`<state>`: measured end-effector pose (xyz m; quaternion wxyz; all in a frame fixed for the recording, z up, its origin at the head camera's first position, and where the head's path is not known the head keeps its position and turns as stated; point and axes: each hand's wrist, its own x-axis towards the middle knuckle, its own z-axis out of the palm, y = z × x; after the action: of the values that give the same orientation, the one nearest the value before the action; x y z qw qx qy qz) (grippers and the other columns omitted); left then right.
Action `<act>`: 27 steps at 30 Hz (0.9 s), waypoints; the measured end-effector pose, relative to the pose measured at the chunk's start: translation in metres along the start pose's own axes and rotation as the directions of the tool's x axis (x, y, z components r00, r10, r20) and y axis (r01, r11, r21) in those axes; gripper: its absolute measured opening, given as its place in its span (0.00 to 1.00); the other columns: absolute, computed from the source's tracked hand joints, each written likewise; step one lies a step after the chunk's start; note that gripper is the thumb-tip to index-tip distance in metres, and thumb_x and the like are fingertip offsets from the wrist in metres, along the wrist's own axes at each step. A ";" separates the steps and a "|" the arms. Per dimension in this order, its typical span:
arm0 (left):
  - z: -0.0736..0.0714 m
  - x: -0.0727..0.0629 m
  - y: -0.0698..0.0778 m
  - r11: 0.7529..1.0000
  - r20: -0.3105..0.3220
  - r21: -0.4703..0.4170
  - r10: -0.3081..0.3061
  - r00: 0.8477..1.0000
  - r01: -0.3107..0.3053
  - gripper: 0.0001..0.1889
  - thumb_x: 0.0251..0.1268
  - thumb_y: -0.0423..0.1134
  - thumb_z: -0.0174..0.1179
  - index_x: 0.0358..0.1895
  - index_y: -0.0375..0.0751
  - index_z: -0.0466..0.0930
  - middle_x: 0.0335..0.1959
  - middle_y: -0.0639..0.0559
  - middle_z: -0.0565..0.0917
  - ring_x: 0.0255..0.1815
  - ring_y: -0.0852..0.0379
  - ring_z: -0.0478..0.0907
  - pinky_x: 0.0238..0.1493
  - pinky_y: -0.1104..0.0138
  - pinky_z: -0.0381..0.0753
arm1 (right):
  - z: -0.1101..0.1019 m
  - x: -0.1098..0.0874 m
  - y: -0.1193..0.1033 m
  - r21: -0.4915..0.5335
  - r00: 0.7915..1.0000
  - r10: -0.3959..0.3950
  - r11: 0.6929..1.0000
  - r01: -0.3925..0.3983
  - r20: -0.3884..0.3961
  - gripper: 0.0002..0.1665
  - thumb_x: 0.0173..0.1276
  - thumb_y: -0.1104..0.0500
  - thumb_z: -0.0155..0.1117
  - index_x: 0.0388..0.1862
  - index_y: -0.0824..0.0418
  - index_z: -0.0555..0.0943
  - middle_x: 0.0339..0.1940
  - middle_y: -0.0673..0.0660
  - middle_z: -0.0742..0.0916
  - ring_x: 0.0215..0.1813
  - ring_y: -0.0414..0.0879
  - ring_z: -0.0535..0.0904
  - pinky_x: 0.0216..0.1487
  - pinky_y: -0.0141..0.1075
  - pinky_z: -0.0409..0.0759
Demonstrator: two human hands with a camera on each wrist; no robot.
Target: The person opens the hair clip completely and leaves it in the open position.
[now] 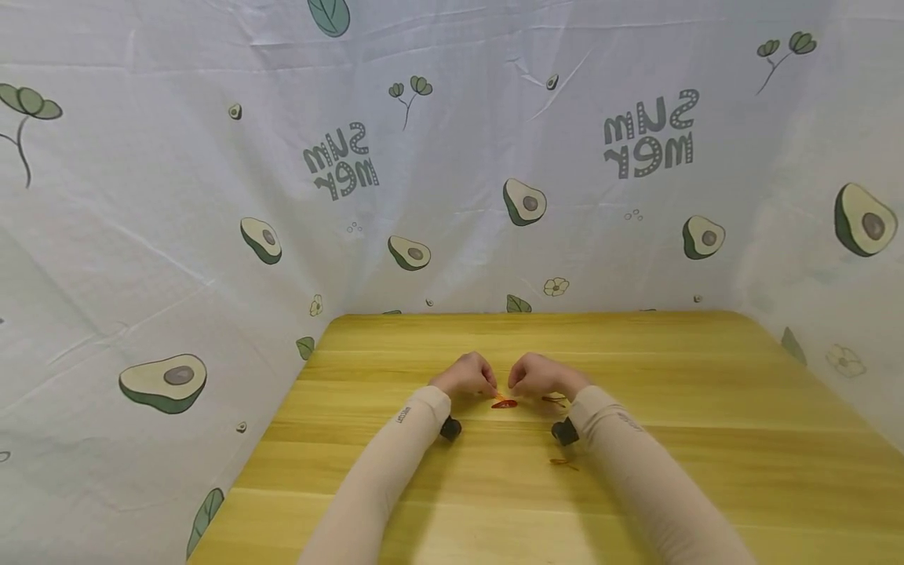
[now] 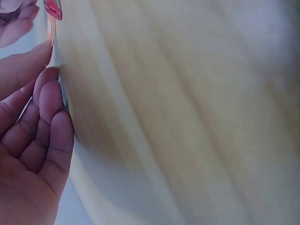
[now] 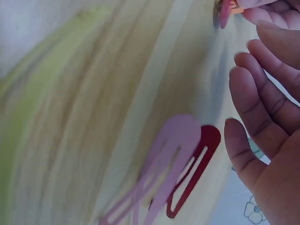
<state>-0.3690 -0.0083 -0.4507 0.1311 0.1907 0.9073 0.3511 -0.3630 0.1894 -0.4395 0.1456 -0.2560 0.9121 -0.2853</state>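
Observation:
My left hand [image 1: 469, 375] pinches a thin orange hair clip [image 2: 51, 33] between thumb and fingertips. At its far end is a red hair clip [image 1: 504, 404], overlapping the orange one close over the table. Just to the right, my right hand [image 1: 542, 377] has its fingers loosely bent, with nothing showing between thumb and fingers [image 3: 243, 82]. In the right wrist view, a pink snap hair clip [image 3: 190, 129] and a dark red one [image 3: 213, 136] lie on the table below that hand, the pink partly covering the red.
Beneath both hands is a yellow wood-grain table [image 1: 480, 486]. More clips [image 1: 563, 463] lie nearer the body, by the right forearm. A white curtain [image 1: 452, 180] with avocado prints rises behind the table and along its sides. Dark wrist cameras [image 1: 565, 431] sit under both wrists.

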 end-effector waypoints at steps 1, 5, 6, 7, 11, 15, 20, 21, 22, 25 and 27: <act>0.000 0.000 0.000 1.000 0.001 -0.001 0.000 1.000 0.000 0.03 0.57 0.31 0.72 0.28 0.38 0.88 0.22 0.57 0.82 0.22 0.62 0.71 0.25 0.73 0.71 | 0.001 0.001 0.000 -0.002 1.000 0.004 1.000 -0.004 0.007 0.04 0.65 0.67 0.65 0.36 0.65 0.86 0.32 0.53 0.86 0.29 0.41 0.74 0.32 0.32 0.75; 0.001 -0.002 0.001 1.000 -0.004 0.002 -0.014 1.000 0.014 0.04 0.58 0.31 0.71 0.27 0.37 0.88 0.21 0.57 0.81 0.22 0.62 0.71 0.25 0.73 0.71 | 0.003 0.002 -0.003 -0.004 1.000 0.016 1.000 -0.016 0.027 0.05 0.66 0.68 0.62 0.35 0.65 0.86 0.30 0.52 0.85 0.26 0.40 0.71 0.29 0.31 0.71; 0.001 -0.002 0.001 1.000 -0.004 0.002 -0.020 1.000 0.020 0.04 0.58 0.31 0.71 0.27 0.37 0.88 0.21 0.57 0.81 0.22 0.62 0.71 0.25 0.73 0.71 | 0.004 0.002 -0.004 -0.005 0.999 0.010 1.000 -0.010 0.031 0.06 0.66 0.68 0.62 0.35 0.65 0.86 0.29 0.53 0.85 0.26 0.40 0.71 0.29 0.30 0.71; 0.001 -0.002 0.002 1.000 -0.005 0.001 -0.027 1.000 0.027 0.04 0.58 0.31 0.71 0.27 0.37 0.87 0.21 0.57 0.81 0.22 0.62 0.71 0.25 0.72 0.71 | 0.004 0.003 -0.004 -0.010 1.000 0.003 1.000 -0.002 0.031 0.06 0.66 0.68 0.62 0.35 0.65 0.86 0.29 0.53 0.86 0.25 0.39 0.71 0.28 0.30 0.71; 0.001 -0.002 0.002 0.999 -0.009 -0.006 -0.046 0.999 0.046 0.05 0.59 0.30 0.70 0.26 0.38 0.87 0.22 0.56 0.82 0.22 0.62 0.72 0.26 0.72 0.71 | 0.004 0.004 -0.006 -0.015 0.999 -0.011 1.000 0.011 0.032 0.07 0.67 0.69 0.62 0.35 0.66 0.87 0.29 0.53 0.87 0.25 0.39 0.71 0.29 0.30 0.70; 0.000 -0.001 0.001 0.998 -0.012 -0.015 -0.053 0.999 0.053 0.06 0.59 0.29 0.68 0.26 0.39 0.87 0.23 0.55 0.83 0.23 0.61 0.73 0.27 0.72 0.72 | 0.004 0.006 -0.003 -0.021 0.999 -0.007 1.000 0.008 0.031 0.07 0.65 0.70 0.62 0.34 0.66 0.87 0.27 0.52 0.85 0.25 0.40 0.71 0.29 0.30 0.70; -0.001 0.000 0.001 0.998 -0.009 -0.033 -0.048 0.999 0.048 0.06 0.60 0.29 0.66 0.26 0.38 0.88 0.24 0.55 0.83 0.24 0.60 0.73 0.27 0.71 0.73 | 0.004 0.007 -0.001 -0.024 1.000 -0.001 1.000 0.002 0.025 0.07 0.65 0.69 0.62 0.32 0.65 0.87 0.24 0.50 0.83 0.25 0.40 0.71 0.28 0.30 0.69; -0.001 0.000 0.001 0.998 -0.009 -0.042 -0.049 0.999 0.048 0.06 0.60 0.29 0.66 0.26 0.38 0.87 0.24 0.55 0.83 0.24 0.60 0.73 0.27 0.71 0.72 | 0.004 0.007 -0.001 -0.018 1.000 0.004 1.000 -0.003 0.026 0.07 0.65 0.69 0.62 0.32 0.65 0.87 0.23 0.50 0.83 0.24 0.40 0.70 0.28 0.30 0.69; -0.002 0.000 0.000 0.998 -0.010 -0.045 -0.047 0.999 0.047 0.06 0.60 0.29 0.66 0.26 0.38 0.87 0.24 0.55 0.82 0.23 0.60 0.73 0.27 0.71 0.72 | 0.004 0.007 -0.001 -0.015 1.000 0.004 1.000 -0.003 0.027 0.07 0.66 0.69 0.62 0.32 0.65 0.87 0.23 0.50 0.83 0.24 0.40 0.70 0.28 0.30 0.69; -0.001 0.000 -0.001 0.997 -0.010 -0.069 -0.047 0.999 0.046 0.05 0.60 0.28 0.66 0.27 0.36 0.87 0.23 0.55 0.82 0.23 0.60 0.72 0.26 0.71 0.71 | 0.004 0.006 -0.002 -0.002 1.000 0.009 1.000 -0.009 0.029 0.07 0.67 0.68 0.62 0.33 0.65 0.87 0.24 0.50 0.84 0.24 0.40 0.70 0.27 0.30 0.70; 0.000 0.000 -0.002 0.996 -0.010 -0.083 -0.046 0.999 0.045 0.05 0.60 0.28 0.66 0.28 0.36 0.87 0.23 0.55 0.81 0.22 0.61 0.71 0.25 0.72 0.70 | 0.005 0.006 -0.002 0.001 1.000 0.008 1.000 -0.008 0.026 0.07 0.67 0.68 0.62 0.33 0.66 0.87 0.23 0.51 0.83 0.24 0.40 0.70 0.27 0.30 0.69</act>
<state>-0.3699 -0.0094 -0.4515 0.1413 0.1622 0.8969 0.3863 -0.3653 0.1824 -0.4431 0.1584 -0.2561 0.9110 -0.2817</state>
